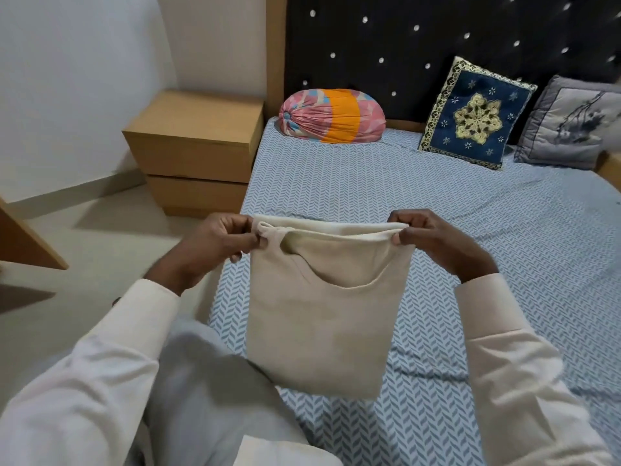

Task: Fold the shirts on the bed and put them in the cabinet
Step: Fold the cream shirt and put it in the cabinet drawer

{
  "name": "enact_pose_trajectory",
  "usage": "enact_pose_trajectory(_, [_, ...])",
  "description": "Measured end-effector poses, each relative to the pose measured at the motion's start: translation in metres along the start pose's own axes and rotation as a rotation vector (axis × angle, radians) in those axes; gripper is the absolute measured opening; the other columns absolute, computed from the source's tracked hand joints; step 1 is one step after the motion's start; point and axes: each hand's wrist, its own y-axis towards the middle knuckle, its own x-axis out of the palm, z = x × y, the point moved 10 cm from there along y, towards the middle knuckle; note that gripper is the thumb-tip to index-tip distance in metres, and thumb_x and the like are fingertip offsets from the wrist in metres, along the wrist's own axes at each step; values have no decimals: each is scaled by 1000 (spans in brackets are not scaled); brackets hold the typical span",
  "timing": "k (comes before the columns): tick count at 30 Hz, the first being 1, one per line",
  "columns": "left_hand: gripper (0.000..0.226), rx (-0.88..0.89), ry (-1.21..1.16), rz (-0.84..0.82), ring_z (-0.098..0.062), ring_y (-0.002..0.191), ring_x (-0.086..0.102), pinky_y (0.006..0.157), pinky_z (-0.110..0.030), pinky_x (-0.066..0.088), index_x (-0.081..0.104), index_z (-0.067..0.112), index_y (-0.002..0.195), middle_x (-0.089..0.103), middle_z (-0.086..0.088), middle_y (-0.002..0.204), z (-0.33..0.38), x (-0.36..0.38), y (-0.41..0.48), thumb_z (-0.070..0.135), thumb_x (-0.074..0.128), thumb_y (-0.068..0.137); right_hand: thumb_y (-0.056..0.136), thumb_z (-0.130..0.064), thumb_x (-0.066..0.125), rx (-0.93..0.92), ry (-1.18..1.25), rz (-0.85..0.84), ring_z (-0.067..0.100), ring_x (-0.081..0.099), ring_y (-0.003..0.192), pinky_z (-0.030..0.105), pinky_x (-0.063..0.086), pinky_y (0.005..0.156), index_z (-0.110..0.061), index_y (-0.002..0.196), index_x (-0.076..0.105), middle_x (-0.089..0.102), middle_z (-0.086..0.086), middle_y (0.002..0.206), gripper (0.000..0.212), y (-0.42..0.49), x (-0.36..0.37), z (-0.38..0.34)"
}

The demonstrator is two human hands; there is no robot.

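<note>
Pinching folded shirt (322, 317) with both hands (221, 240).

The shirt (322, 317) hung over the near left edge of the bed (470, 230), left hand (221, 240) at its top left corner, right hand (433, 243) at its top right. Behind, a bolster (331, 116), cushion (475, 116) and pillow (568, 126) lined the headboard (403, 45) left to right; a nightstand (195, 146) stood left of the bed.

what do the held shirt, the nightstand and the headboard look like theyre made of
The shirt looks like a soft matte knit, likely cotton: it hangs limp and looks slightly fuzzy. The nightstand seems to be wood-look board, perhaps laminate: flat even tan, sharp edges. The headboard appears to be dark padded fabric, tufted with shiny studs.
</note>
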Motion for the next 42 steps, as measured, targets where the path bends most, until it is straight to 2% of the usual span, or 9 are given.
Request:
enact_pose_trajectory(5, [25, -223, -22, 207, -18, 75, 58, 58, -23, 41, 71, 4, 94, 66, -12, 87, -80, 3, 60, 28, 68, 89, 87, -22, 67, 348, 150, 246, 25, 60, 79, 31, 53, 68, -16, 81, 65, 63, 4, 74, 9, 37, -2, 94])
enact_pose_trajectory(8, [29, -416, 230, 322, -37, 102, 65, 80, -34, 50, 71, 7, 97, 69, -22, 106, -144, 3, 76, 33, 64, 87, 94, -54, 58, 582, 224, 421, 26, 58, 82, 38, 52, 72, -18, 104, 55, 59, 6, 89, 37, 36, 19, 156])
enact_pose_trajectory(12, [55, -636, 514, 145, -32, 103, 64, 81, -33, 52, 61, 3, 116, 65, -19, 119, -198, 38, 36, 43, 70, 79, 79, -62, 68, 819, 81, 289, 26, 61, 68, 38, 54, 57, -7, 102, 57, 59, 13, 80, 60, 1, 76, 223])
enact_pose_trajectory(18, [59, -733, 644, -153, -25, 96, 66, 73, -27, 52, 64, 11, 116, 68, -9, 114, -227, 74, -15, 46, 80, 72, 63, -50, 87, 945, 23, 84, 23, 62, 62, 30, 51, 56, -9, 97, 71, 64, 6, 67, 56, -62, 124, 248])
enact_pose_trajectory(24, [28, -741, 535, -223, -23, 66, 68, 59, -28, 55, 65, 5, 89, 70, -6, 74, -233, 77, -36, 23, 83, 78, 75, -17, 83, 890, 100, 5, 14, 37, 41, 25, 32, 46, -5, 87, 57, 42, 2, 49, 31, -74, 130, 246])
enact_pose_trajectory(28, [34, -710, 764, -348, -21, 77, 67, 69, -28, 52, 62, 11, 83, 68, 0, 77, -236, 79, -43, 39, 81, 78, 77, -33, 84, 913, -169, -63, 16, 56, 51, 26, 48, 49, -5, 89, 66, 62, 6, 62, 35, -81, 132, 248])
enact_pose_trajectory(32, [39, -711, 810, -318, -12, 61, 59, 56, -24, 44, 55, 19, 70, 61, 4, 66, -237, 76, -38, 49, 79, 76, 78, -45, 81, 904, -300, -48, 16, 60, 46, 24, 48, 46, -6, 81, 63, 66, 8, 61, 43, -66, 118, 249])
enact_pose_trajectory(36, [64, -656, 826, -50, -25, 90, 67, 75, -31, 54, 53, 12, 109, 68, -9, 103, -234, 51, -16, 62, 72, 73, 67, -64, 78, 801, -524, 140, 24, 67, 82, 32, 51, 67, -14, 97, 58, 66, 3, 89, 62, -34, 86, 247])
enact_pose_trajectory(42, [73, -367, 810, 42, -37, 119, 53, 96, -41, 47, 28, 12, 147, 34, -17, 141, -206, 58, 56, 37, 64, 89, 86, -24, 68, 535, -468, 413, 38, 56, 112, 41, 47, 91, -5, 122, 55, 57, 19, 121, 43, 45, 59, 241])
